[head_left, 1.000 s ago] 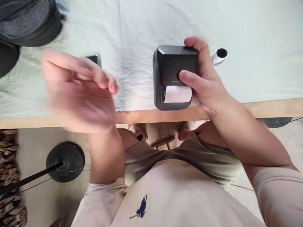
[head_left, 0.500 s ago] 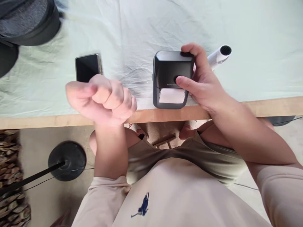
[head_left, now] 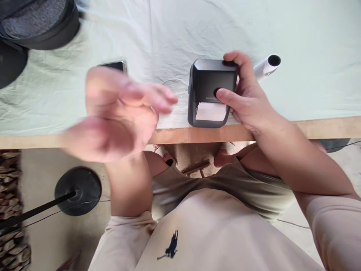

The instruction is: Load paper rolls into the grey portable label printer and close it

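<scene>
My right hand grips a dark grey label printer by its right side, thumb on its front near a round button and a finger over its top corner. A white paper label shows at the printer's lower slot. My left hand is raised above the table's near edge, left of the printer and apart from it. Its fingers are spread and blurred by motion, with nothing seen in them. Behind it lies a phone, mostly hidden by the hand.
A white tube with a dark hollow end lies behind my right hand. Black rounded cases stand at the far left. Pale cloth covers the table, with a wooden front edge. A black round stand base is on the floor.
My left hand has opened from a fist, its fingers spreading, and now covers more of the phone. The view has shifted slightly; my right hand keeps its hold on the label printer.
</scene>
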Motion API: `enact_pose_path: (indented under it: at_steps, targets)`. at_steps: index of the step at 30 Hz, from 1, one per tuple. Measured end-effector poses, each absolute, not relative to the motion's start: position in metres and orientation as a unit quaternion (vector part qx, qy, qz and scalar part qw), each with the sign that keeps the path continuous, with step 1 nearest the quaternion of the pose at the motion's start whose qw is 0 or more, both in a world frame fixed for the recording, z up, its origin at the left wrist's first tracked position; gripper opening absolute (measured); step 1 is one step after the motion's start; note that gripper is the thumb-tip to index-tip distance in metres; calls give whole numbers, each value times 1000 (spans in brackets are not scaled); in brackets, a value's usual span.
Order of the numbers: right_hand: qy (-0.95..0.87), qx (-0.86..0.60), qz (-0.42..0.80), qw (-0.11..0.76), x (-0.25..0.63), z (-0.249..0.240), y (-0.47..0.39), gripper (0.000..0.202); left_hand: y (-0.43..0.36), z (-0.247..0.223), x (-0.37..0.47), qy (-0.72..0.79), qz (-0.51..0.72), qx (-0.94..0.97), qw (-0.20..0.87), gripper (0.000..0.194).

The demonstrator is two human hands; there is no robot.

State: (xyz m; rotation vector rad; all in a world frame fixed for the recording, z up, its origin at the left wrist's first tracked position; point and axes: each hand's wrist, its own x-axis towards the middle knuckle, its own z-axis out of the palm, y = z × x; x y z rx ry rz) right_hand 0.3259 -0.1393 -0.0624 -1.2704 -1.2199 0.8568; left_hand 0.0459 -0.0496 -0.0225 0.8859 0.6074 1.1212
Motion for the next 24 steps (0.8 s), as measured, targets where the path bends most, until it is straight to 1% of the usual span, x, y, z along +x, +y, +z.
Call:
enact_pose_path:
  at_steps: [1, 2, 3, 5, 7, 8, 9, 10, 11, 12, 14, 15, 16, 17, 19, 21, 22, 23, 24]
  targets:
    - [-520, -538, 359, 559, 326, -63, -139, 87, -59, -15, 61, 269, 530, 456, 662, 26]
    - [-522, -536, 354, 560, 326, -64, -139, 88, -66, -9, 74, 262, 548, 502, 616, 25]
    - [-523, -535, 350, 563, 326, -64, -138, 88, -71, -5, 84, 263, 548, 535, 587, 33]
    - [-522, -533, 350, 566, 326, -65, -137, 86, -73, -1, 95, 266, 537, 566, 566, 49]
    - [-522, -526, 355, 569, 327, -64, -137, 84, -69, -2, 96, 241, 557, 570, 554, 54]
    - [-524, -525, 358, 568, 327, -63, -138, 83, -67, -4, 96, 237, 552, 575, 556, 51]
    - [-525, -524, 358, 567, 327, -61, -138, 83, -66, -6, 96, 226, 522, 597, 565, 46]
    - [-527, -524, 355, 567, 326, -59, -139, 84, -66, -8, 97, 228, 519, 592, 573, 34]
    - [-528, -524, 350, 569, 324, -56, -141, 86, -68, -11, 100, 281, 519, 552, 589, 23]
    - [-528, -524, 347, 571, 321, -53, -142, 87, -71, -13, 105, 311, 529, 509, 604, 26]
    - [-529, -523, 346, 572, 314, -45, -146, 90, -79, -18, 118, 289, 480, 449, 696, 29]
    - [-530, -523, 346, 570, 311, -40, -147, 90, -83, -21, 125, 268, 454, 418, 740, 37]
    - [-535, -525, 344, 565, 308, -34, -149, 91, -86, -22, 131, 259, 397, 401, 784, 46]
    - [-541, -529, 338, 559, 305, -28, -151, 90, -89, -24, 136, 245, 380, 389, 802, 52]
    - [-564, -531, 318, 546, 303, -15, -154, 80, -92, -24, 141, 241, 364, 371, 820, 52]
    - [-595, -534, 297, 522, 305, -5, -157, 59, -93, -23, 141, 275, 363, 343, 821, 44]
    - [-611, -532, 287, 511, 307, -1, -158, 52, -93, -23, 140, 281, 380, 338, 814, 45]
    - [-626, -529, 281, 500, 309, 2, -160, 49, -92, -23, 138, 282, 387, 338, 810, 44]
    - [-639, -526, 278, 488, 311, 3, -160, 51, -91, -24, 137, 288, 394, 338, 805, 41]
